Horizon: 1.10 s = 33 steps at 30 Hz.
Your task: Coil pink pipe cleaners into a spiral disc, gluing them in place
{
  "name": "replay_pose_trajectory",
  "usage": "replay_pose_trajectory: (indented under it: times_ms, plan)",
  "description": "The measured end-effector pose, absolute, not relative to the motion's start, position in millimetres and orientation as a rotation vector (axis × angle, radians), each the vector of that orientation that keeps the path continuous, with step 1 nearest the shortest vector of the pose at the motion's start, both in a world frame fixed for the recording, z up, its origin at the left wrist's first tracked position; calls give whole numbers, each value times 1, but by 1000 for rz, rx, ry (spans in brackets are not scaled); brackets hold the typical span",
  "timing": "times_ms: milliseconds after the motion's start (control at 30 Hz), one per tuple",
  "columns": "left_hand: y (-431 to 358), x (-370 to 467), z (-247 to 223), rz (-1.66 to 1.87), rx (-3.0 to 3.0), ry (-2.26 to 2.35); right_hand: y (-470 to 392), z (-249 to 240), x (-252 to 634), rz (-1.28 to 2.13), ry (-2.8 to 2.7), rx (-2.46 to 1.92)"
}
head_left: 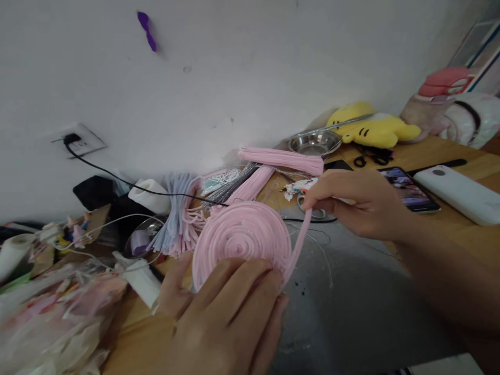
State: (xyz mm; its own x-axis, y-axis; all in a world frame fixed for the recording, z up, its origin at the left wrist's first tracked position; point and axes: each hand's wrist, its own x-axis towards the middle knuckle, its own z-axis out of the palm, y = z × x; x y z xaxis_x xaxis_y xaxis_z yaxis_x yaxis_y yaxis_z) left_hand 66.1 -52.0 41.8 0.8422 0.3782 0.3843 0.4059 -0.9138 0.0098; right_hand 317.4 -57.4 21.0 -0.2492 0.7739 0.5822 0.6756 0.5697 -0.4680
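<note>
A flat round coil of pink pipe cleaner (242, 229), wound in a spiral, is held up at the middle of the head view. Across its lower front lies my left hand (230, 307), with the thumb at the left rim and the fingers over the face, closed on it. My right hand (347, 200) is to the right, thumb and forefinger pinching the loose end of a pink pipe cleaner strand (300, 242) that runs up from the coil's right rim. Scissors (312, 208) lie behind the right fingers, partly hidden.
Pink pipe cleaner bundles (281, 159) and blue-grey ones (175, 203) lie behind. A metal bowl (314, 142) and yellow plush toy (371, 125) stand by the wall. At right are a phone (410, 190) and white power bank (461, 192); plastic bags (66, 312) heap at left. A black cable (148, 190) crosses.
</note>
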Motion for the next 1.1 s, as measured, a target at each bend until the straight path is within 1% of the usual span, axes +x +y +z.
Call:
replay_pose_trajectory:
  times_ms: [100,300,400,533,800,1100]
  plan:
    - [-51,65,40,-579,-2911,-644,-51,18,321,151,-2053,-1140]
    - [-48,61,40,-563,-2926,-646,-49,17,332,300,-2109,-1121]
    - [-48,62,40,-524,-2961,-599,-47,16,332,301,-2172,-1173]
    - [-48,61,40,-517,-2944,-663,-40,9,329,260,-2211,-1218]
    - [-50,65,35,-550,-2952,-768,-30,-7,321,369,-2078,-1194]
    - [-50,72,30,-642,-2991,-907,-34,-5,314,615,-1924,-1241]
